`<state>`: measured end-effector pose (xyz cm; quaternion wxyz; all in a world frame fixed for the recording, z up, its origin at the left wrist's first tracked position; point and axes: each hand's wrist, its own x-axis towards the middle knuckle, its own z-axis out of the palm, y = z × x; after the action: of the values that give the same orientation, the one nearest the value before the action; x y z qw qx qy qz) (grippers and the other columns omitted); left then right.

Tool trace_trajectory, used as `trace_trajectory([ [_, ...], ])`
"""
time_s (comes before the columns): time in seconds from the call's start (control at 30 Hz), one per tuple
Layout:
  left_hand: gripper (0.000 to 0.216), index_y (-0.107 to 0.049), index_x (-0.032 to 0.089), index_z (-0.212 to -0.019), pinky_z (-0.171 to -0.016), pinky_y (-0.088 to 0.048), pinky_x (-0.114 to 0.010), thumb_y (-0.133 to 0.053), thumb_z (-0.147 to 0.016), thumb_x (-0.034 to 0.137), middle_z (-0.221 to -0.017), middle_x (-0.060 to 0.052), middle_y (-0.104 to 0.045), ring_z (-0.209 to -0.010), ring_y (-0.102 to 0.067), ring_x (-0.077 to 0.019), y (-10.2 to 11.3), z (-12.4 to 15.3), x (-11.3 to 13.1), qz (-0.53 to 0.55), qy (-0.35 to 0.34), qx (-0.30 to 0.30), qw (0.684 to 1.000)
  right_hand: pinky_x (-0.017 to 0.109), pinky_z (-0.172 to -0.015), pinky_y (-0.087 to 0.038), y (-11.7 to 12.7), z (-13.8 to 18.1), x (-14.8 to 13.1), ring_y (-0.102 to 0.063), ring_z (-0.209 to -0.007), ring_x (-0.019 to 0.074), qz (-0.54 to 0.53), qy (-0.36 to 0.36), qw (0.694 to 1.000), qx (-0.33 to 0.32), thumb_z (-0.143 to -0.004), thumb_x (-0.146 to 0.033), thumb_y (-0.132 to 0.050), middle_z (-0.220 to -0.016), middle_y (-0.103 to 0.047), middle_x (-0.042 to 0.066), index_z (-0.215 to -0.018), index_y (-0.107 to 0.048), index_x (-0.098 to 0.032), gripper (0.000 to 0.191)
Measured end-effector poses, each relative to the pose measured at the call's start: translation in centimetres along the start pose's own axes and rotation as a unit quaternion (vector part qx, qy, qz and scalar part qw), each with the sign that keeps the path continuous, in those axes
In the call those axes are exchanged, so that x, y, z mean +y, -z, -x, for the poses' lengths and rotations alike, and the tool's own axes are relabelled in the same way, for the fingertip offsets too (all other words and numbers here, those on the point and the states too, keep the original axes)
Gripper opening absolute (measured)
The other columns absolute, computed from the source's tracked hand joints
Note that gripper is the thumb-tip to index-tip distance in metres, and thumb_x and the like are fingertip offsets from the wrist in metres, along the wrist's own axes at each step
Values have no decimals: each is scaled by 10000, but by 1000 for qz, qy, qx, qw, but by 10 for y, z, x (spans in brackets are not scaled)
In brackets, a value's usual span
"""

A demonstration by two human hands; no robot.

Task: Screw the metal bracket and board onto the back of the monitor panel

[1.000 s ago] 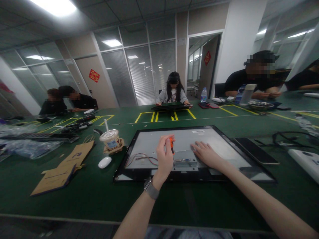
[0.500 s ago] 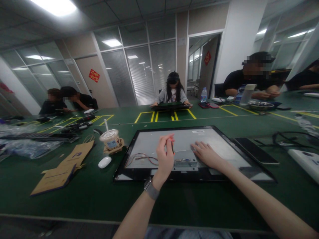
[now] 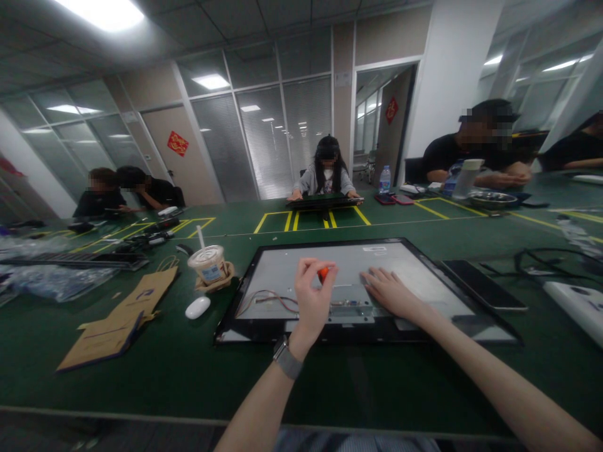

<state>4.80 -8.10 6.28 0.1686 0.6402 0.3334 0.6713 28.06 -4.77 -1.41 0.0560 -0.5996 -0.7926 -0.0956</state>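
Note:
A flat display panel (image 3: 268,267) with a black frame lies back side up on the table before me. My left hand (image 3: 313,292), with a watch on the wrist, is above its middle, thumb and fingers closed around the orange handle end of a screwdriver (image 3: 323,274). The screwdriver's tip is hidden behind the hand. Just right of that hand is a metal bracket with a circuit board (image 3: 351,309). Thin wires (image 3: 268,294) run over the panel at the left. My right hand (image 3: 393,292) lies flat on the panel's back, fingers spread, holding nothing.
Left of the panel are a drink cup (image 3: 208,265) in a cardboard holder, a white mouse (image 3: 198,307) and a paper bag (image 3: 117,320). A dark phone-like slab (image 3: 480,285) and a white box (image 3: 577,311) lie to the right. Co-workers sit across the green table (image 3: 188,376).
My left fingers have shifted around the screwdriver handle, the thumb moving right, and more of its orange end shows. My right hand has stayed in place.

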Motion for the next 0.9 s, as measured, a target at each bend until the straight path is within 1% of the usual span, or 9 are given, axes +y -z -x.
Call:
trace_trajectory([
  [0.1,185,-730,199,-873,-761,-495,-289,-601,-898,330,-906,-49,-552,-824,-565,-154,1,-1,2,-13,-2,4,1000,561,-1001,-392,1,0,-1,-454,-1291,364,1,1,1000,3,-986,-321,-262,-1425,-497,186,-1410,-474,-174,496],
  [0.23,311,-700,208,-1074,-902,-489,-356,-413,-985,283,-1092,-97,-632,-1023,-600,-196,2,0,3,29,7,-32,999,549,-994,-401,2,0,-1,-457,-1289,365,5,3,1000,-2,-982,-310,-267,-1419,-502,188,-1409,-477,-170,496],
  [0.33,309,-645,198,-1173,-831,-526,-335,-418,-985,290,-1129,-105,-662,-973,-646,-188,1,1,2,74,40,-62,995,547,-990,-404,1,0,0,-460,-1287,359,-1,1,1000,2,-982,-316,-269,-1417,-506,180,-1409,-479,-186,493],
  [0.47,212,-701,199,-1047,-763,-515,-288,-546,-928,279,-975,-69,-665,-853,-631,-161,-1,1,1,34,6,-40,999,544,-993,-402,0,0,0,-462,-1287,350,-7,1,1000,11,-983,-329,-288,-1407,-519,169,-1406,-484,-212,481],
  [0.53,154,-726,201,-954,-743,-498,-275,-605,-891,271,-877,-44,-618,-792,-595,-149,0,0,1,0,-16,-16,1000,540,-996,-401,0,0,0,-459,-1289,347,-7,2,1000,11,-984,-328,-291,-1409,-518,166,-1404,-486,-216,476],
  [0.6,143,-731,201,-910,-730,-490,-269,-620,-881,287,-852,-35,-573,-765,-567,-144,1,0,1,-15,-17,-5,1000,540,-993,-404,1,1,0,-458,-1290,348,-7,2,1000,11,-985,-324,-294,-1413,-512,171,-1404,-484,-209,474],
  [0.67,192,-726,205,-946,-735,-491,-269,-564,-915,304,-903,-46,-570,-788,-567,-147,2,0,2,-12,-5,-12,1000,546,-997,-398,1,1,0,-456,-1292,353,-4,2,1000,8,-985,-321,-293,-1419,-502,182,-1408,-478,-191,480],
  [0.8,306,-683,207,-1092,-842,-485,-299,-402,-982,262,-1069,-80,-621,-954,-601,-175,2,2,3,26,10,-36,999,553,-999,-396,1,0,0,-456,-1291,360,2,1,1000,-2,-991,-326,-265,-1426,-497,183,-1414,-469,-177,494],
  [0.9,285,-662,194,-1115,-817,-490,-298,-422,-978,265,-1050,-84,-647,-924,-619,-172,1,2,2,43,21,-40,998,551,-994,-399,1,-1,0,-460,-1287,359,2,5,1000,-1,-990,-320,-263,-1425,-498,185,-1416,-466,-176,494],
])
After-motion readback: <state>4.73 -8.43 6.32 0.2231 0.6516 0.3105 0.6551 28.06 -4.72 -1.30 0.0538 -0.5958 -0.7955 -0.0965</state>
